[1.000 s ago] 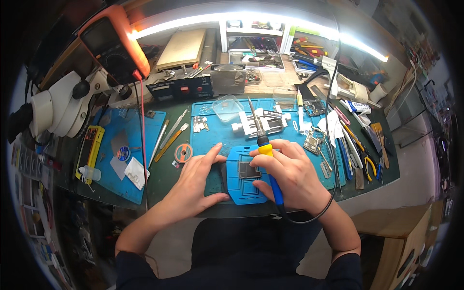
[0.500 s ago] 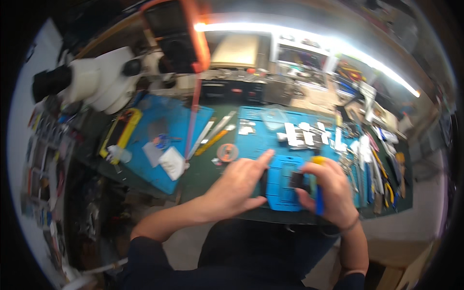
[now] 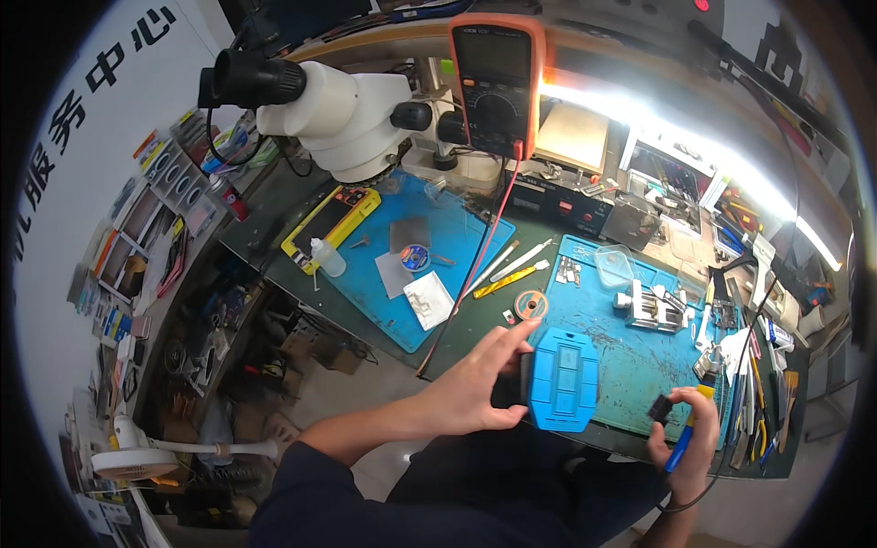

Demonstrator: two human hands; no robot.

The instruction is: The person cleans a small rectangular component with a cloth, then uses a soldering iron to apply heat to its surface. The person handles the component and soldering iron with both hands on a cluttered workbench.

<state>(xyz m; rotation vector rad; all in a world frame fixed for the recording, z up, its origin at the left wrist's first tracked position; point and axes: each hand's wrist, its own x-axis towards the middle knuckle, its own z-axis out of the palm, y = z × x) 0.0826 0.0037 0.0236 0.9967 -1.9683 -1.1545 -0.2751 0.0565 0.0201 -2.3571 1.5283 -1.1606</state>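
My left hand is curled round the left side of a blue ridged pad with a dark edge, thumb below and fingers above. The pad is tilted up at the front of the bench. To its right, my right hand grips a soldering iron with a yellow and blue handle; a black cord loops by the wrist. A small black block sits at the thumb and fingertips of that same hand. Its exact kind cannot be made out.
A blue work mat carries a metal clamp fixture and a clear plastic box. Hand tools crowd the right edge. Leftward are a solder spool, a yellow device, a microscope and a hanging multimeter.
My view has swung, so the bench sits differently in it. My right hand has moved away from the blue pad to the right, with the iron and black block. The left hand stays at the pad.
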